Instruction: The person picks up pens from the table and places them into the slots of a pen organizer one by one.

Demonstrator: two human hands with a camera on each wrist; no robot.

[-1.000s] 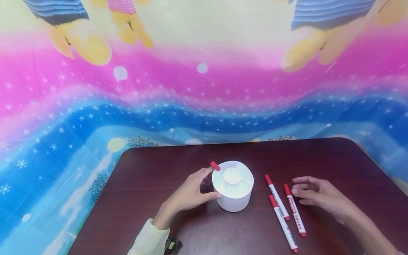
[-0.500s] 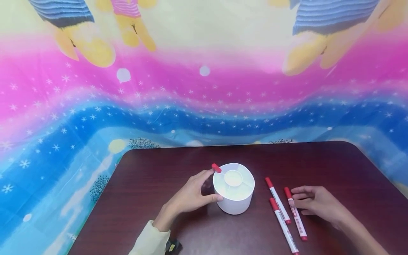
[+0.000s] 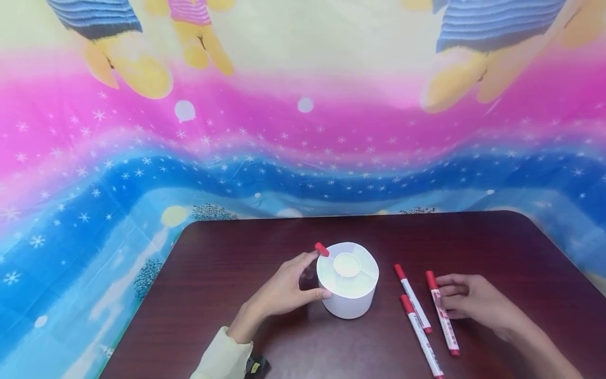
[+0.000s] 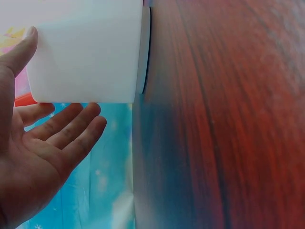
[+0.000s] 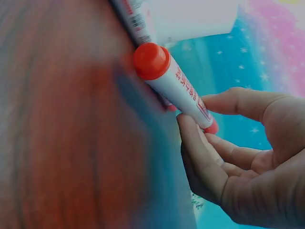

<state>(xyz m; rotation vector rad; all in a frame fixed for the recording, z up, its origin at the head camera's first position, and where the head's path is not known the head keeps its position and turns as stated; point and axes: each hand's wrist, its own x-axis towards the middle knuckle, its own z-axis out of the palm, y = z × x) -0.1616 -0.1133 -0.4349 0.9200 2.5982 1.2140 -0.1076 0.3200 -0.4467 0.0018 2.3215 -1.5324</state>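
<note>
A round white pen holder [image 3: 349, 304] with divided compartments stands on the table. A red-capped marker [image 3: 322, 249] leans out over its left rim. My left hand [image 3: 286, 288] rests against the holder's left side, thumb [image 4: 25, 50] on one face and fairly straight fingertips along another. To the right, my right hand [image 3: 478, 302] pinches a white marker with red ends [image 5: 183, 93] between thumb and fingers. Its capped end is tilted up a little in the head view. Two similar markers, one farther back [image 3: 414, 301] and one nearer [image 3: 422, 339], lie beside it on the left.
The dark red-brown table [image 3: 236, 252] has rounded far corners. Behind it hangs a colourful patterned cloth [image 3: 265, 137]. A small black item [image 3: 258, 366] shows beside the left sleeve [image 3: 222, 353].
My right hand has moved onto the rightmost marker and taken hold of it; the marker has shifted slightly right. My left hand stays at the pen holder. The head view has tilted slightly.
</note>
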